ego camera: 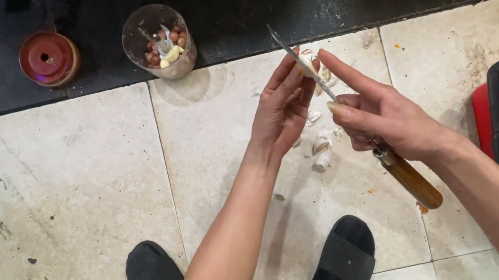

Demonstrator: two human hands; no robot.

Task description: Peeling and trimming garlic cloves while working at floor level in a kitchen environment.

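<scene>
my right hand (pixel 388 119) grips a wooden-handled knife (pixel 360 121). my left hand (pixel 284 102) pinches a garlic clove (pixel 314 62) against its blade, above the peels (pixel 322 147).

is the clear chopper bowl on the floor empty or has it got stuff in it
Not empty. The clear chopper bowl stands upright with its top open, and peeled garlic cloves and reddish shallots lie inside around its blade.

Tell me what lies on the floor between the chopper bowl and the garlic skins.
Head view: only bare cream floor tile lies between the chopper bowl and the garlic skins; the left hand hangs above that stretch.
</scene>
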